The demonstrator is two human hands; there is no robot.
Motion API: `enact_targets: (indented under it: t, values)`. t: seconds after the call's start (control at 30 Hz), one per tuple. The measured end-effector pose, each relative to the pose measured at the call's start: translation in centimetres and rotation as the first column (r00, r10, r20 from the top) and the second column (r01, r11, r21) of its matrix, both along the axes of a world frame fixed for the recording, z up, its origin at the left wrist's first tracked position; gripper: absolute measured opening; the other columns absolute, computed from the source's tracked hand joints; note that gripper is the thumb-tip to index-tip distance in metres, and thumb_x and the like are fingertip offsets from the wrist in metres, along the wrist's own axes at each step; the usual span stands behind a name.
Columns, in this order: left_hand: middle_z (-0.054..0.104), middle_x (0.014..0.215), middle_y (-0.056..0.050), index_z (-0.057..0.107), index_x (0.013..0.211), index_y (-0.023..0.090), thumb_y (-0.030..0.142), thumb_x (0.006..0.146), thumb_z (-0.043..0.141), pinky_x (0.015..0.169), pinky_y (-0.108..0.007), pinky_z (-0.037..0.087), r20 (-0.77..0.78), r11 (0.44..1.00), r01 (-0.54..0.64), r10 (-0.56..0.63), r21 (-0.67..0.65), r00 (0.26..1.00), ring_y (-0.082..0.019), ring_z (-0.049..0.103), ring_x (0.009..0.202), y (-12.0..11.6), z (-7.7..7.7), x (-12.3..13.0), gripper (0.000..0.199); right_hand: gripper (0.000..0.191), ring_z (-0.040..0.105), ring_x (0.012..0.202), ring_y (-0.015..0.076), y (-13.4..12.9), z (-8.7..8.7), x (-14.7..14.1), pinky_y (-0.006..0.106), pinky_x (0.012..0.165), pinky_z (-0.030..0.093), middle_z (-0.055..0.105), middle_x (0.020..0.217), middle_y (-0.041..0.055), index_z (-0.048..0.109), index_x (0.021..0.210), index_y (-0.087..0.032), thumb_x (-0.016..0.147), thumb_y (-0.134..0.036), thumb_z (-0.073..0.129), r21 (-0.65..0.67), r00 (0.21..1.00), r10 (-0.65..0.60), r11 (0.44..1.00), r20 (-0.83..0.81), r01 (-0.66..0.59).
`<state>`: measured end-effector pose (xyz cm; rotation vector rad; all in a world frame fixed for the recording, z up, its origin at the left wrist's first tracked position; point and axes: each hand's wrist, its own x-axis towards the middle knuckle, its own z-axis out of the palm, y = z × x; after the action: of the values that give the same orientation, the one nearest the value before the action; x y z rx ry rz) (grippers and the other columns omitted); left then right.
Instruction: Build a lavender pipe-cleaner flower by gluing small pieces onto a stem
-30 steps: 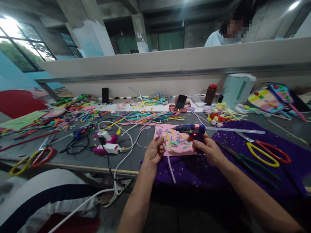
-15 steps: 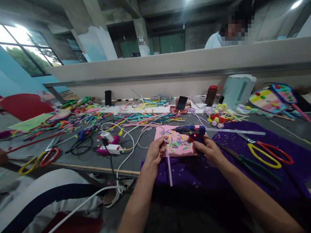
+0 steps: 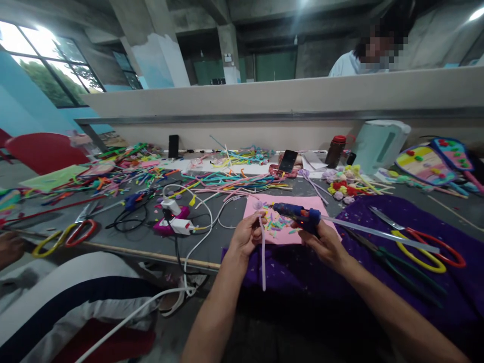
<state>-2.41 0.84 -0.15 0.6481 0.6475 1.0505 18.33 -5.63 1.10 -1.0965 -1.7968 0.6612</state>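
Pinched in my left hand (image 3: 245, 235) is a pale purple pipe-cleaner flower (image 3: 257, 205), its stem hanging down past my fingers. My right hand (image 3: 325, 242) is wrapped round the handle of a blue glue gun (image 3: 297, 214), whose nozzle points left at the flower with a small gap between. A clear glue stick (image 3: 381, 232) juts out of the gun's back end to the right. Beneath both hands lies a pink sheet (image 3: 321, 236) strewn with short coloured pieces.
Red-and-yellow scissors (image 3: 420, 244) and green-handled pliers (image 3: 397, 269) lie on purple cloth (image 3: 291, 275) at right. White plugs (image 3: 180, 226) and cables sit left. Pipe cleaners (image 3: 234, 182), a phone (image 3: 288, 161), a bottle (image 3: 336, 151) and a kettle (image 3: 383, 146) stand behind. Another person's hand (image 3: 10, 249) is far left.
The glue gun has tilted, its back end and glue stick now lower, and its nozzle has moved slightly right of and below the flower head. The whole view has shifted slightly.
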Motion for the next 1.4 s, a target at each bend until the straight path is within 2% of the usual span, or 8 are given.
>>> enact_targets:
  t: [0.2, 0.47, 0.6, 0.77, 0.9, 1.13, 1.4]
  values:
    - [0.05, 0.058, 0.004, 0.053, 0.078, 0.013, 0.02, 0.075, 0.052, 0.026, -0.01, 0.017, 0.077, 0.998, 0.062, -0.06, -0.024, 0.995, 0.002, 0.023, 0.029, -0.4, 0.4, 0.2, 0.008, 0.023, 0.054, 0.069, 0.0171, -0.1, 0.1, -0.7, 0.027, 0.059, 0.041, 0.06, 0.085, 0.0057, 0.053, 0.101, -0.018, 0.083, -0.031, 0.046, -0.055, 1.0, -0.011, 0.998, 0.02, 0.012]
    - [0.049, 0.058, 0.005, 0.052, 0.081, 0.014, 0.023, 0.074, 0.054, 0.028, -0.012, 0.019, 0.054, 0.994, 0.107, -0.109, 0.027, 0.993, 0.001, 0.023, 0.028, -0.5, 0.3, 0.4, 0.012, 0.022, 0.055, 0.074, 0.018, -0.2, -0.1, -1.0, 0.025, 0.057, 0.04, 0.059, 0.087, 0.0065, 0.052, 0.099, -0.017, 0.084, -0.032, 0.045, -0.056, 1.0, -0.026, 0.998, 0.009, 0.026]
    - [0.048, 0.055, 0.005, 0.052, 0.08, 0.014, 0.028, 0.071, 0.057, 0.029, -0.014, 0.018, 0.002, 0.995, 0.074, -0.074, 0.062, 0.997, 0.001, 0.024, 0.029, -0.5, 0.2, 0.5, 0.017, 0.021, 0.055, 0.072, 0.0183, -0.3, -0.4, -0.9, 0.025, 0.055, 0.04, 0.059, 0.088, 0.0069, 0.052, 0.098, -0.018, 0.083, -0.032, 0.046, -0.029, 0.999, -0.032, 0.999, 0.03, 0.033]
    - [0.05, 0.055, 0.004, 0.056, 0.081, 0.013, 0.035, 0.069, 0.06, 0.031, -0.015, 0.018, -0.104, 0.994, -0.021, 0.032, 0.108, 0.994, 0.0, 0.03, 0.031, -0.3, -0.4, 0.8, 0.025, 0.02, 0.056, 0.07, 0.0187, -0.3, -0.4, -1.0, 0.026, 0.055, 0.041, 0.059, 0.087, 0.0067, 0.052, 0.098, -0.02, 0.083, -0.031, 0.046, 0.021, 0.997, -0.037, 0.999, 0.063, 0.036]
    - [0.055, 0.059, 0.002, 0.059, 0.082, 0.013, 0.038, 0.067, 0.062, 0.031, -0.015, 0.018, -0.147, 0.986, -0.066, 0.089, 0.151, 0.985, 0.0, 0.034, 0.032, -0.3, -0.7, 0.9, 0.029, 0.018, 0.056, 0.071, 0.0206, -0.1, -0.5, -1.2, 0.027, 0.054, 0.04, 0.06, 0.082, 0.0069, 0.054, 0.093, -0.02, 0.081, -0.031, 0.048, 0.048, 0.993, -0.089, 0.995, 0.083, 0.085]
    - [0.055, 0.058, 0.001, 0.059, 0.079, 0.013, 0.04, 0.07, 0.059, 0.03, -0.015, 0.019, -0.187, 0.974, -0.076, 0.117, 0.213, 0.975, -0.001, 0.037, 0.032, -0.5, -0.8, 1.0, 0.029, 0.016, 0.055, 0.073, 0.022, -0.2, -0.9, -1.3, 0.03, 0.06, 0.04, 0.058, 0.08, 0.0073, 0.053, 0.09, -0.02, 0.082, -0.031, 0.046, 0.121, 0.97, -0.154, 0.984, 0.187, 0.133]
    - [0.056, 0.06, 0.001, 0.058, 0.08, 0.013, 0.043, 0.071, 0.057, 0.03, -0.014, 0.025, -0.206, 0.969, -0.072, 0.122, 0.236, 0.971, -0.001, 0.038, 0.032, -0.6, -0.9, 1.1, 0.032, 0.016, 0.056, 0.075, 0.0225, -0.1, -0.9, -1.4, 0.031, 0.062, 0.042, 0.057, 0.081, 0.0077, 0.05, 0.095, -0.021, 0.084, -0.03, 0.043, 0.203, 0.95, -0.173, 0.971, 0.258, 0.122]
